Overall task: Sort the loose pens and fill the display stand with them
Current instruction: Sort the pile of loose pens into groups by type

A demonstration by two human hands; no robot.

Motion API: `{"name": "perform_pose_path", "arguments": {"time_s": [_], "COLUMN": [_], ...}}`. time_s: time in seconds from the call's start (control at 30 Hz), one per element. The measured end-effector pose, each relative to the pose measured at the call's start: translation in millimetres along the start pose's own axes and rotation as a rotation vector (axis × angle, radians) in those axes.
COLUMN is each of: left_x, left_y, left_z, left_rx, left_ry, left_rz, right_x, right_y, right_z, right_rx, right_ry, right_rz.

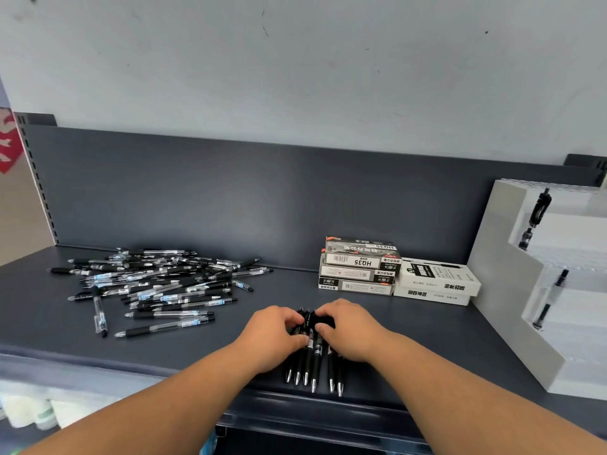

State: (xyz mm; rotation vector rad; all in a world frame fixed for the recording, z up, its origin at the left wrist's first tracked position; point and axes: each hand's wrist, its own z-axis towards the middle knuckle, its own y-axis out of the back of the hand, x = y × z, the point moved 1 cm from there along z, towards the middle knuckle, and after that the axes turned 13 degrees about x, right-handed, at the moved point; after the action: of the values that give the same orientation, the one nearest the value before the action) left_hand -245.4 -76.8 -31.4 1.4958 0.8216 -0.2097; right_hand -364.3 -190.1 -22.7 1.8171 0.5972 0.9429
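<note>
My left hand (272,336) and right hand (351,330) both have their fingers curled round a small bunch of black pens (310,359), which lies at the front edge of the shelf (427,330), tips toward me. The pile of loose pens (157,284) lies well apart to the left. The white display stand (512,290) stands at the far right, beyond the stacked pen boxes (358,267), with two pens in it.

Black, silver-tipped pens (312,359) at the front edge of a dark grey shelf (164,356); white display stand (512,290), black-and-white boxes (358,267).
</note>
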Motion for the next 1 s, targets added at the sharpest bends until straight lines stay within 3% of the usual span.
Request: {"name": "perform_pose_path", "arguments": {"time_s": [0.33,0.7,1.0], "left_x": [31.9,134.7,209.1], "left_y": [37.5,137.1,192.9], "left_z": [-22.3,-46.0,-41.2], "left_rx": [-0.178,-0.290,-0.228], "left_ry": [0.041,0.123,0.015], "left_rz": [0.270,0.386,0.334], "right_x": [38.1,150.8,220.1], "right_y": [3.0,-17.8,-36.8], "right_z": [-1.2,43.6,91.6], "right_rx": [-0.179,-0.108,-0.034], "right_ry": [0.087,0.188,0.039], "right_rz": [0.023,-0.013,-0.038]}}
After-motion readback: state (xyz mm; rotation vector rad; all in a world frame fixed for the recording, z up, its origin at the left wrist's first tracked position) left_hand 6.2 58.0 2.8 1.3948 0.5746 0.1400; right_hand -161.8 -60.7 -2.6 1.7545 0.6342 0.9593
